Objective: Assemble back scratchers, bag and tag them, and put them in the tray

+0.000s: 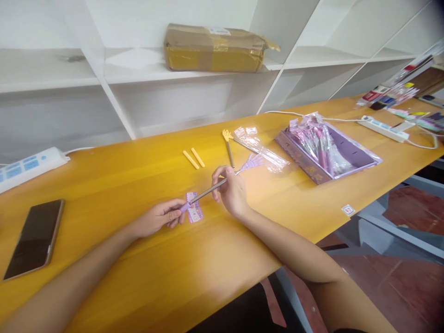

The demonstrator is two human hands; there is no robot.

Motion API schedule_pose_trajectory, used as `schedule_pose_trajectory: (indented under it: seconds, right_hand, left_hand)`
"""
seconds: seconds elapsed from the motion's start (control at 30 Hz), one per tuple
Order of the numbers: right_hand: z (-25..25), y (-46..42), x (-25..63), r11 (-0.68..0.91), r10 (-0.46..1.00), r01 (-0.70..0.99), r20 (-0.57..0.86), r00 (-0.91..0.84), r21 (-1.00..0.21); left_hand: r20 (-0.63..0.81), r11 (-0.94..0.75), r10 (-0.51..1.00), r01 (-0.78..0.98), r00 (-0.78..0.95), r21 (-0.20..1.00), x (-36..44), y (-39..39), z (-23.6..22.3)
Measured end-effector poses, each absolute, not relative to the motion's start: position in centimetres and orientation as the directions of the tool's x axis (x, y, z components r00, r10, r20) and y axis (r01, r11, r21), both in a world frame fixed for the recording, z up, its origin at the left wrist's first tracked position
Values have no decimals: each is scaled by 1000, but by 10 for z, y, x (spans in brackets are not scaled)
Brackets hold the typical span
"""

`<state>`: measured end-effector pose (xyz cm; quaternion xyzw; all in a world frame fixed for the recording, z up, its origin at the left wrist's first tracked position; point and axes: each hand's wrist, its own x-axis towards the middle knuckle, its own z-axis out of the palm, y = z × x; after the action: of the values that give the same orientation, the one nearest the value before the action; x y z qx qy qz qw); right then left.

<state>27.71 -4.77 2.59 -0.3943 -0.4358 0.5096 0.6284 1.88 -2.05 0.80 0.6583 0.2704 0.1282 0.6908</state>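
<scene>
My left hand (pixel 163 216) pinches the purple handle end of a thin metal rod (pixel 206 189) with a purple claw-shaped head (pixel 253 162). My right hand (pixel 231 189) is closed around the rod further up, just below the head. The rod hangs a little above the yellow wooden table (pixel 138 259). A small purple-and-white label (pixel 193 212) lies on the table under the handle end. A second rod with a yellow claw head (pixel 228 147) lies beyond my right hand, beside an empty clear wrapper (pixel 260 149).
Two yellow sticks (pixel 194 158) lie further back. A purple display box (pixel 326 150) of wrapped items stands to the right. A dark phone (pixel 34 238) lies at the left, a power strip (pixel 31 166) behind it. A cardboard parcel (pixel 215 48) sits on the white shelf.
</scene>
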Motion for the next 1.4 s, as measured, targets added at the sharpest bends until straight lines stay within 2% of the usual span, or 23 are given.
schedule_pose_trajectory:
  seconds: [0.63, 1.0, 1.33, 1.4]
  right_hand:
    - [23, -52, 272, 247, 967, -257, 255, 1, -934]
    - [16, -57, 269, 329, 935, -273, 352, -36, -904]
    - [8, -57, 259, 248, 952, -263, 284, -110, -932]
    - [10, -48, 268, 279, 953, -234, 299, -53, -931]
  left_hand:
    - [-216, 58, 474, 215, 853, 975, 18, -17, 4]
    - [-181, 104, 479, 149, 859, 983, 19, -18, 3]
    - [-183, 131, 493, 136, 851, 982, 19, -17, 2]
    - [-201, 131, 499, 156, 843, 979, 19, -17, 3]
